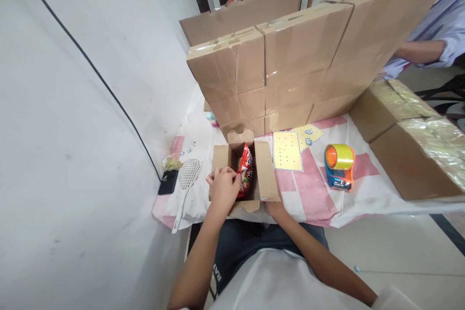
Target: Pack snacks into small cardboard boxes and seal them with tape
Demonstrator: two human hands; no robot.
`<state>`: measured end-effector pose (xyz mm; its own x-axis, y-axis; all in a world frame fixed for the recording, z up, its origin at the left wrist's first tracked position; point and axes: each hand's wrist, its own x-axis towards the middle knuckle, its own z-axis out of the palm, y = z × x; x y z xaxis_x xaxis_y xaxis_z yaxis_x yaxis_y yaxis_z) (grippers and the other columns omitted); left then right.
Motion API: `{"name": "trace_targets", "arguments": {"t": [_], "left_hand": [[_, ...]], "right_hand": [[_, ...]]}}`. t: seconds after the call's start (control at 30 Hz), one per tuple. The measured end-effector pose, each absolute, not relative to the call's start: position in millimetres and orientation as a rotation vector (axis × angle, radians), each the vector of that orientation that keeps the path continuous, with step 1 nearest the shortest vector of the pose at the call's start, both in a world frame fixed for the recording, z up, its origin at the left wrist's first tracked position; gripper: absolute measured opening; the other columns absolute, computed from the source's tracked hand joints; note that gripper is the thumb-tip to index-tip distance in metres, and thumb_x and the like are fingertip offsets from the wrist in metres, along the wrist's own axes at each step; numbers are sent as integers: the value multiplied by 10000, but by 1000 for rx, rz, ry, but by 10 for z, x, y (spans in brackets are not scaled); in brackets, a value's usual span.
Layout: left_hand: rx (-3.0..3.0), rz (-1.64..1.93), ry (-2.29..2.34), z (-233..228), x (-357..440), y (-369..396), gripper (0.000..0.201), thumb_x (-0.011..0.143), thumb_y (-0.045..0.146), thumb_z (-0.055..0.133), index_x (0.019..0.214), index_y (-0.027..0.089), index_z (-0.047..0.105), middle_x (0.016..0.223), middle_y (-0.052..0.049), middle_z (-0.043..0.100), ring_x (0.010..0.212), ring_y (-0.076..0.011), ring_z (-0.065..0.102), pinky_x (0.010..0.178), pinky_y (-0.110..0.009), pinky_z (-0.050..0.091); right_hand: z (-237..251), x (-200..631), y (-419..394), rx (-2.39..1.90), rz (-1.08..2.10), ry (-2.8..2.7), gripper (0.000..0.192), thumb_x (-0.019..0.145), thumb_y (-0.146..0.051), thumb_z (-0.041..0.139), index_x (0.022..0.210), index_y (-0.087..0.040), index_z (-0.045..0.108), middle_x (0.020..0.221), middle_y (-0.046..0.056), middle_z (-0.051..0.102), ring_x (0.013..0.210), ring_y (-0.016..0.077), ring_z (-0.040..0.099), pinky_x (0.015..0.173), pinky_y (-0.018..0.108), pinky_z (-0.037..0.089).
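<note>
A small cardboard box (267, 174) stands on the table in front of me with its flaps folded out. Inside it, tilted upright, is a red snack packet (246, 169) with white lettering. The fingers of my left hand (224, 185) pinch the packet's left edge, over the box opening. My right hand (275, 209) is against the box's near right side, under the right flap, where its fingers are hidden. Left of the box lies a white slotted skimmer (189, 174), its handle towards me.
A taped cardboard partition (298, 72) rises behind the box. On the right are a tape dispenser (339, 167) with yellow tape and a large cardboard box (410, 150). A black phone (168, 182) lies by the left wall. Another person's arm (421, 52) shows beyond the partition.
</note>
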<state>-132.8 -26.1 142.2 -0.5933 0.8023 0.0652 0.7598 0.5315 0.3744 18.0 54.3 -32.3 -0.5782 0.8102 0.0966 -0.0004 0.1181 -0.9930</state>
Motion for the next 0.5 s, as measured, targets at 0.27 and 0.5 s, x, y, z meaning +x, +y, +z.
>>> {"name": "trace_targets", "arguments": {"t": [0.27,0.5], "left_hand": [[1186,525,2595,1561,-1353,-306,345,995,362,481,818,240,750,736,-22,740,758,-198,623,838,-356,313],[1236,476,2531,1559,-1298,-253,351,1019,368,439,871,215,718,821,-53,748,743,-195,647,642,-295,292]], "right_hand": [[-340,174,534,-790,1399,-1750,408,896,-473,504,1219,-279,660,1151,114,729,1243,331,619,1085,592,488],[-440,203,472,-808,1399,-1847,421,879,-408,541,1264,-275,649,1223,147,714,1275,364,601,1100,608,479]]}}
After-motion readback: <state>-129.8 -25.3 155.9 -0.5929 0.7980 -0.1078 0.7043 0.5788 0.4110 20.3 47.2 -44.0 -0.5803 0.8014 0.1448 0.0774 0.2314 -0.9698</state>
